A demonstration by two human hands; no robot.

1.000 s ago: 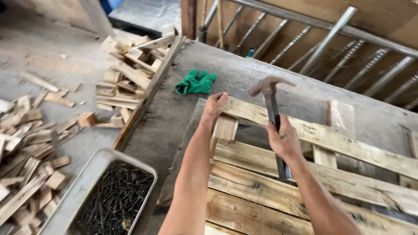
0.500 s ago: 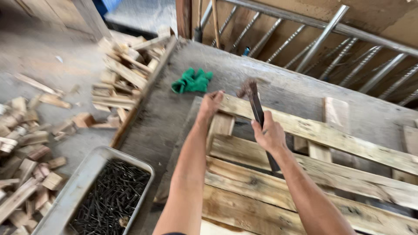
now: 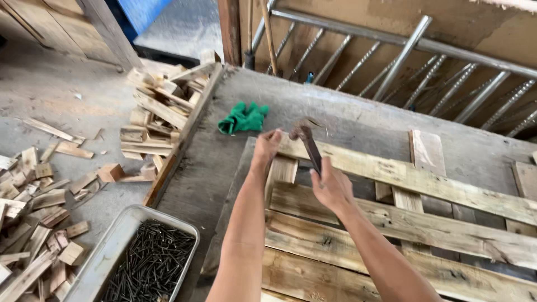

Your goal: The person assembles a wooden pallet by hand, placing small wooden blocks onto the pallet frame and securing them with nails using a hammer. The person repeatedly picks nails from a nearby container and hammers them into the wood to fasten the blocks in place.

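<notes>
The left hand (image 3: 267, 144) pinches its fingertips together at the top corner of the wooden pallet (image 3: 403, 223), most likely around a nail, but the nail is too small to see. The right hand (image 3: 331, 187) is wrapped tight around the handle of a hammer (image 3: 309, 146), and the hammer's head hangs just beside the left fingers, right above the end of the top slat (image 3: 414, 179). This looks like the nailing step: the nail is being set up and the hammer is close to it. The next hit would need to be small and straight, and the left fingers sit very near the hammer head, so they could get bumped. The pallet lies flat on the grey counter (image 3: 224, 168). There is one hammer and one pallet, with about four long slats showing. One pair of green gloves (image 3: 243, 118) lies bunched up on the counter, near the pallet's corner. One metal tray (image 3: 109, 254) full of dark nails (image 3: 148, 263) sits low by the counter's near-left corner, too many to count. Lots of wood scraps (image 3: 39, 196) are spread on the floor, and one bigger pile of wood pieces (image 3: 162, 106) sits against the counter's left edge.
</notes>
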